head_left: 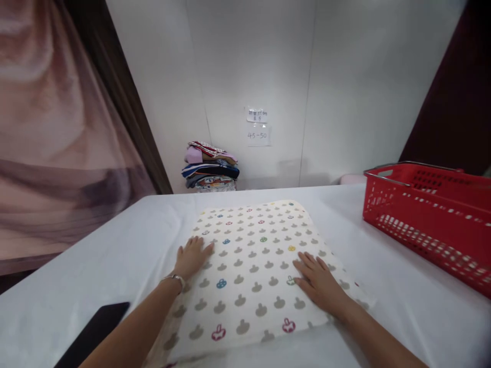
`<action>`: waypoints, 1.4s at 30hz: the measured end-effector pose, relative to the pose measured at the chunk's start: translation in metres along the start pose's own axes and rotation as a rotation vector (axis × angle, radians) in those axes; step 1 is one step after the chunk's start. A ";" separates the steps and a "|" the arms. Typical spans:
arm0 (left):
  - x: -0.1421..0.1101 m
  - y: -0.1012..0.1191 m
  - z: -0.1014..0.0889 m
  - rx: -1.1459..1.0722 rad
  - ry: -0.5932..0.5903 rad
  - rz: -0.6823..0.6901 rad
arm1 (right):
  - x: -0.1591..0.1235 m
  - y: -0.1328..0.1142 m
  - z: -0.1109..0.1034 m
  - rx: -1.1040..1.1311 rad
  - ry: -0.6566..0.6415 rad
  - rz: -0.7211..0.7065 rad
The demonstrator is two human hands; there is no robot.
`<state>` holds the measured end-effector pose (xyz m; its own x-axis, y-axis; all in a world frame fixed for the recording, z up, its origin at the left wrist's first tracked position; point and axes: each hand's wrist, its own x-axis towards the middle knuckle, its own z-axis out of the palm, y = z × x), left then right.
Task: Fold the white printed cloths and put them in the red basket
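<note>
A cream cloth (249, 271) printed with grey and coloured mushrooms lies spread out on the white-covered table. My left hand (192, 258) rests flat on its left edge, fingers stretched out, with a bracelet (174, 279) at the wrist. On the right part of the cloth lies my right hand (318, 281), palm down with the fingers apart. Neither hand grips anything. The near edge of the cloth is slightly uneven, and a layer shows under its left side.
A red plastic basket (422, 214) with metal handles stands on the right of the table (115, 245). A dark flat object (95, 332) lies by my left forearm. Folded clothes (210, 166) are stacked beyond the far edge, before a wall with paper signs (258, 135). Pink curtain hangs left.
</note>
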<state>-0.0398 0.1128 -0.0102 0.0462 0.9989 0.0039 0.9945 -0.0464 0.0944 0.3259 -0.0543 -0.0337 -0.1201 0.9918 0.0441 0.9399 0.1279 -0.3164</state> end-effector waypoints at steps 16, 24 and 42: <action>0.066 0.007 0.010 -0.034 -0.038 -0.043 | -0.002 0.024 0.021 -0.035 0.071 -0.086; 0.117 0.031 0.003 0.028 0.035 0.054 | -0.002 0.029 0.026 -0.046 0.138 -0.127; 0.137 0.018 0.008 0.040 0.007 0.030 | -0.003 0.006 -0.006 0.131 -0.043 -0.022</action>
<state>-0.0151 0.2487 -0.0162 0.0757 0.9970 0.0135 0.9956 -0.0764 0.0539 0.3339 -0.0564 -0.0298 -0.1566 0.9876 0.0122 0.8876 0.1461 -0.4367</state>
